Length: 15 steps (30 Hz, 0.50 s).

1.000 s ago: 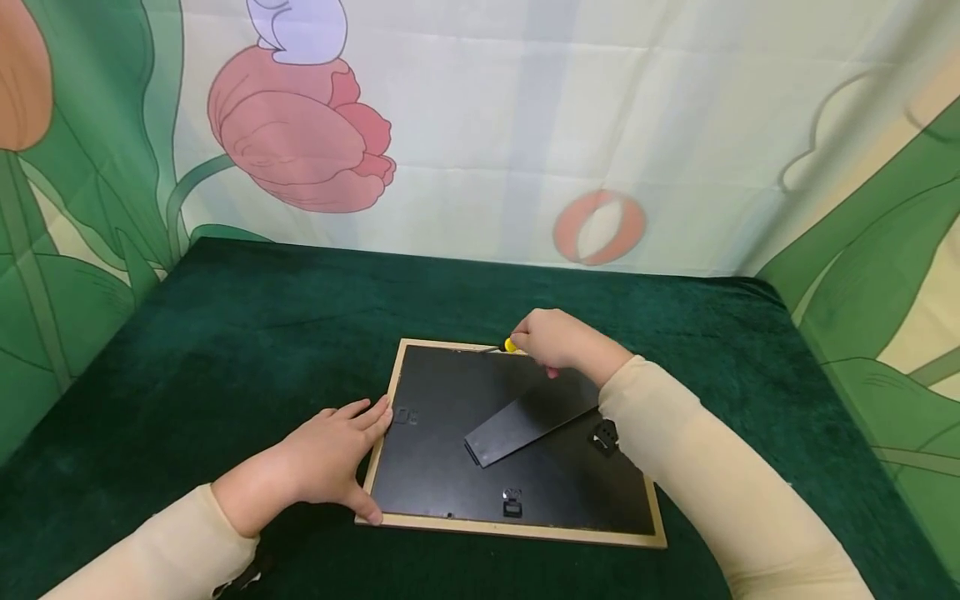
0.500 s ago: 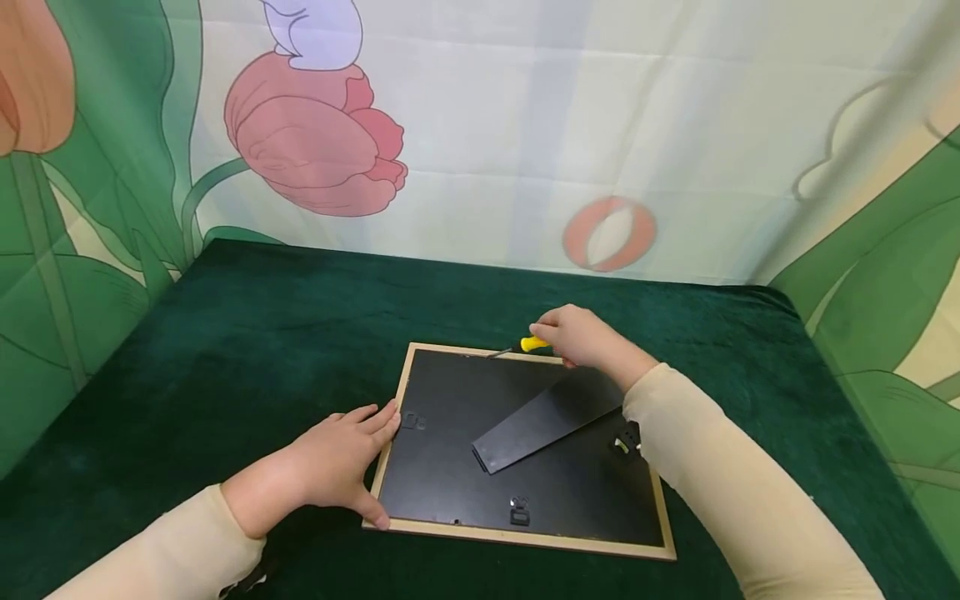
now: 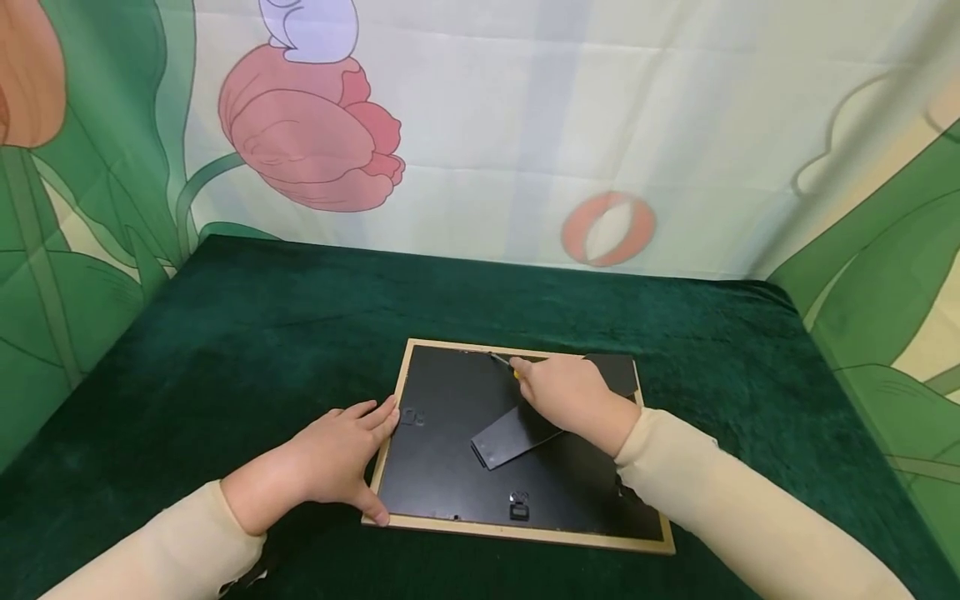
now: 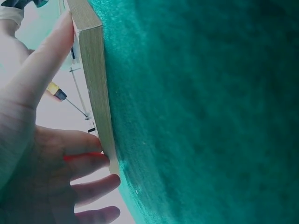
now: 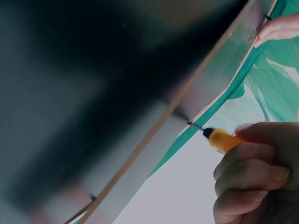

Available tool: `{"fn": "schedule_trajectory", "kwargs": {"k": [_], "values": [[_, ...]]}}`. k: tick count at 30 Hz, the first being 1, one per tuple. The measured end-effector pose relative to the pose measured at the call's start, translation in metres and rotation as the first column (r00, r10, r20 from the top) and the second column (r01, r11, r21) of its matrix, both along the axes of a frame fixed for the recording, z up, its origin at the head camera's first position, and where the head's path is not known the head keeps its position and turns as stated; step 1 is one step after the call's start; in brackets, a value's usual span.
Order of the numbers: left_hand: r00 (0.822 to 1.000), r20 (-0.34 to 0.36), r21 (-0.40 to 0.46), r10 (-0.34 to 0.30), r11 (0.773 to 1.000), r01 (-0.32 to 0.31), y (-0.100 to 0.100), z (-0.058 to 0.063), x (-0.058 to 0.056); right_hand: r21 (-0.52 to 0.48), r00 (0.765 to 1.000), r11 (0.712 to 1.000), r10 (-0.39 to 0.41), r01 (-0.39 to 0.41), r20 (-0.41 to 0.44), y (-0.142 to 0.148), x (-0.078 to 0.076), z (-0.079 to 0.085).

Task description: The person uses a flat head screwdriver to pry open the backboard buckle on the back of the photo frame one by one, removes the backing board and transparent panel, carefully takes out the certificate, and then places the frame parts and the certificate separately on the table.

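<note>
A picture frame lies face down, with a pale wood rim, a black backing board and a folded stand leg. My left hand rests along its left edge, fingers spread and thumb at the near corner. In the left wrist view that thumb lies along the wooden corner. My right hand grips a screwdriver with a yellow handle, a black collar and a thin metal shaft. Its tip meets the inner side of the far rim, left of the hand. Most of the handle is hidden inside the fingers.
Dark green cloth covers the table under and around the frame. Behind it hangs a curtain printed with flowers. A black hanger sits on the backing near the front rim, another near the left rim.
My right hand has shifted down toward me, swinging the screwdriver handle nearer while its tip stays around the far rim. The left hand keeps its place on the frame.
</note>
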<state>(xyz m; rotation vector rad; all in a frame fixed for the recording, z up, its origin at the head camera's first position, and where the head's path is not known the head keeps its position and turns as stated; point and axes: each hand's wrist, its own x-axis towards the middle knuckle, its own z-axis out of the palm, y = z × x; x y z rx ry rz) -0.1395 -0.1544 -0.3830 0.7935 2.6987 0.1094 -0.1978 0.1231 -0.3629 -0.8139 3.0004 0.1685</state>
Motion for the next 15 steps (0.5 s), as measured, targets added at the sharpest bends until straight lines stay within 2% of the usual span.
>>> {"fn": "schedule_trajectory", "kwargs": {"k": [3, 6, 7, 10, 12, 15], "values": [[1.0, -0.002, 0.002, -0.005, 1.0, 0.005, 0.0, 0.0, 0.0, -0.048, 1.0, 0.999, -0.002, 0.003, 0.023, -0.002, -0.004, 0.003], [1.0, -0.014, -0.008, -0.007, 1.0, 0.007, 0.0, 0.0, 0.0, -0.069, 0.984, 0.995, -0.054, 0.066, 0.169, -0.003, -0.014, 0.012], [1.0, -0.018, -0.008, -0.006, 1.0, 0.006, 0.0, 0.001, 0.0, -0.078, 0.969, 0.992, -0.075, 0.096, 0.234, -0.003, -0.019, 0.016], [1.0, -0.014, -0.01, 0.002, 1.0, -0.002, -0.001, 0.001, 0.0, -0.113, 0.903, 0.977, -0.119, 0.18, 0.414, 0.001, -0.037, 0.025], [1.0, -0.008, -0.012, 0.004, 1.0, -0.004, -0.002, 0.001, 0.0, -0.159, 0.866, 0.964, -0.109, 0.211, 0.489, 0.008, -0.047, 0.027], [1.0, -0.006, -0.024, -0.001, 1.0, 0.001, -0.002, -0.001, 0.001, -0.244, 0.796, 0.924, -0.095, 0.294, 0.598, 0.019, -0.059, 0.023]]}}
